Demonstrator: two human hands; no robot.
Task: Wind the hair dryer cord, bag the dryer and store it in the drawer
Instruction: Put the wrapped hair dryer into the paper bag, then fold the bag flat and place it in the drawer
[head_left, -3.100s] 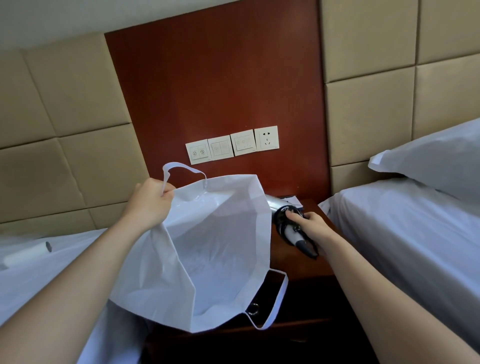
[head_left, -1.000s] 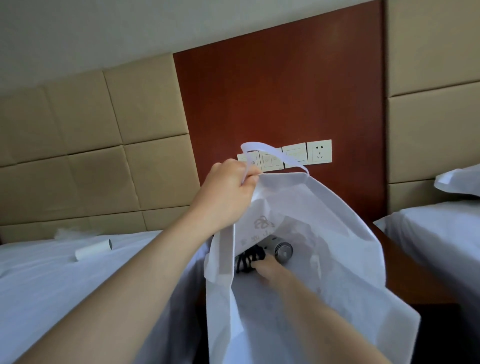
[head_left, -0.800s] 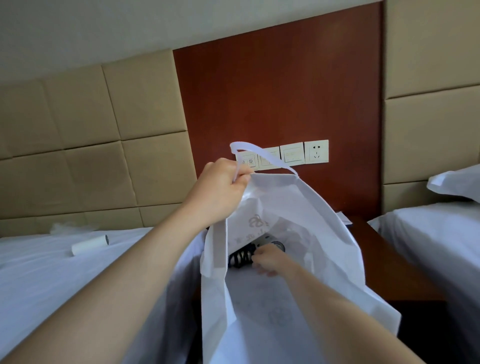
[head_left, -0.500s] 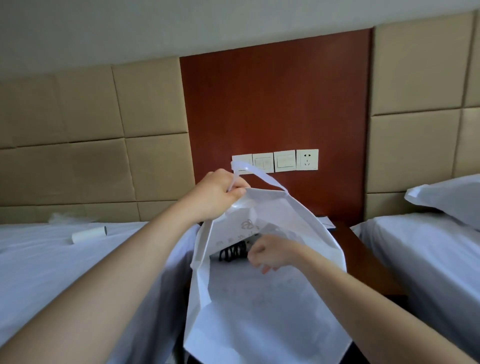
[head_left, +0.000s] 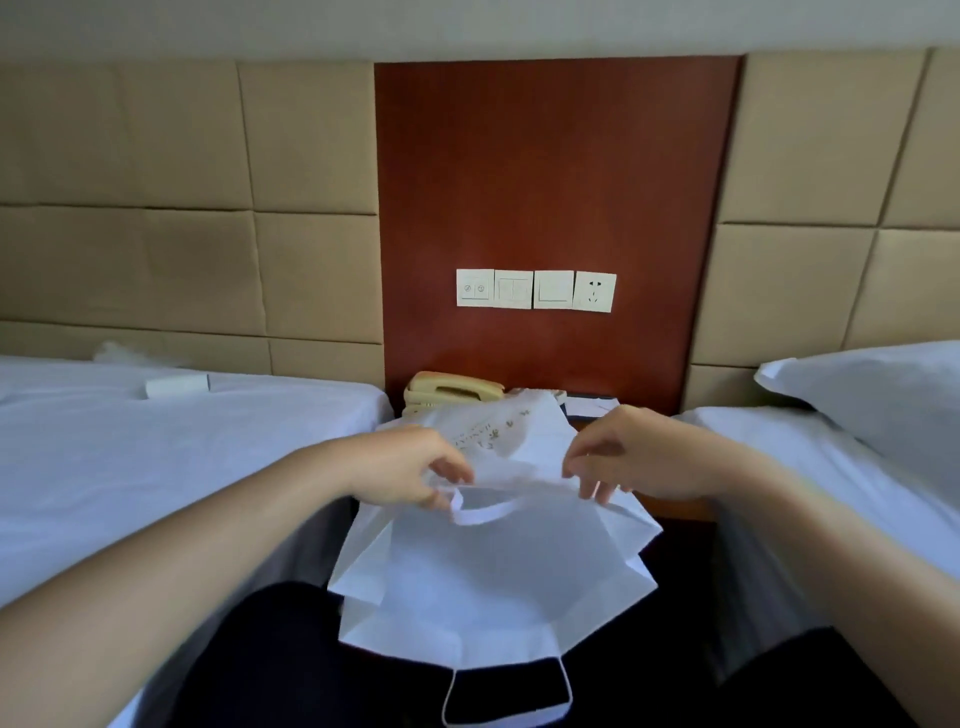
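A white fabric bag (head_left: 493, 577) lies flat between the two beds, its far end resting on the dark wooden nightstand (head_left: 675, 506) and its near end hanging toward me. My left hand (head_left: 405, 470) pinches the bag's cloth beside one handle loop. My right hand (head_left: 634, 454) pinches the same fold on the right side. The hair dryer is hidden; I cannot see it inside the bag. No drawer shows in this view.
A beige telephone (head_left: 452, 392) and a white card (head_left: 589, 405) sit at the back of the nightstand. White beds flank it, with a pillow (head_left: 872, 400) on the right one and a small white roll (head_left: 176, 386) on the left one. Wall switches and a socket (head_left: 595, 291) hang above.
My right hand has come out of the bag without the dryer. The bag was lowered from hanging upright to lying flat, and both hands now hold its upper cloth. My view tilted down.
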